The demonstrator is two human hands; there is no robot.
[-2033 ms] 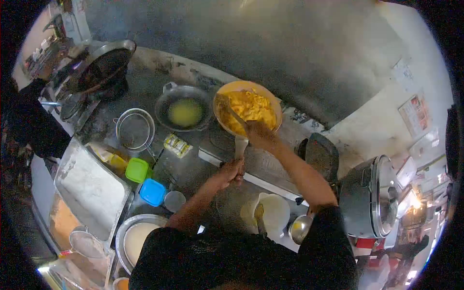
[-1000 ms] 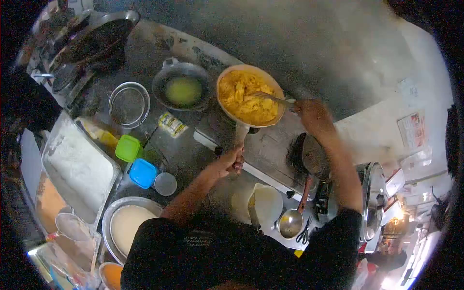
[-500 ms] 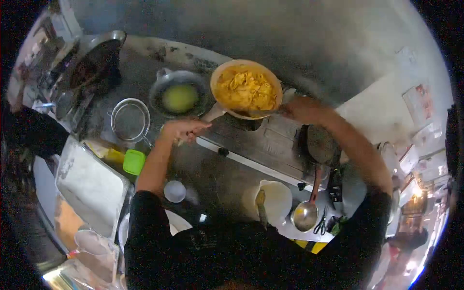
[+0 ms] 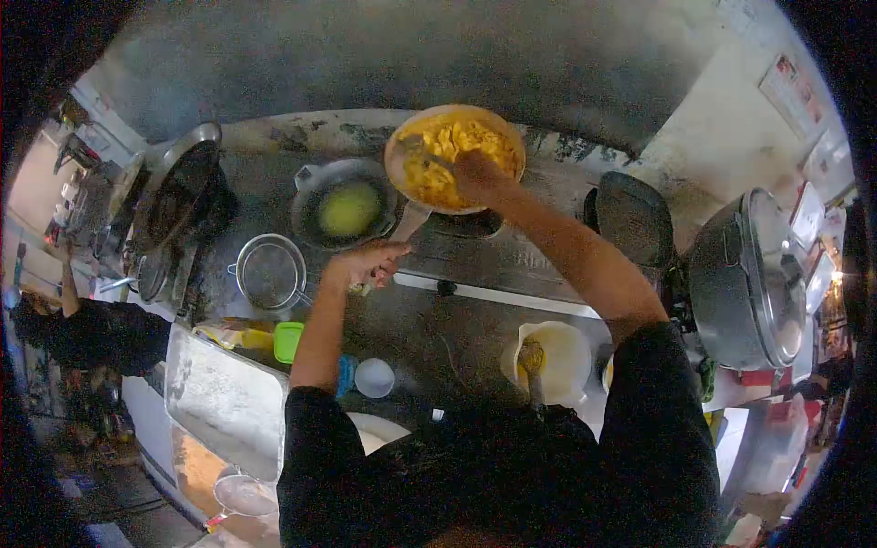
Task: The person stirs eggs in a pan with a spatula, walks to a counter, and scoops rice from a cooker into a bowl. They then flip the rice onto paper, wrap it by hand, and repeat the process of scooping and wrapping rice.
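My left hand (image 4: 369, 265) is closed round the light handle (image 4: 413, 222) of a pan (image 4: 519, 173) on the stove. Yellow-orange food (image 4: 448, 137) fills this pan. Over the food, my right hand (image 4: 480, 175) grips a utensil (image 4: 429, 153), its flat end resting at the left part of the food. To the left of the pan sits a dark wok (image 4: 306, 219) with yellowish-green liquid (image 4: 349, 208). A round strainer (image 4: 271, 271) lies left of my left hand.
A white jug (image 4: 571, 361) with a brush-like tool (image 4: 532, 358) stands near my body. A large pot (image 4: 717, 283) is at the right, a dark griddle (image 4: 632, 219) beside it. At the left are a floury tray (image 4: 224, 393), a green lid (image 4: 288, 342) and another person (image 4: 100, 329).
My right hand has moved from the pan's right edge to over the food, and the utensil has swept left. The view has shifted, showing more of the large pot.
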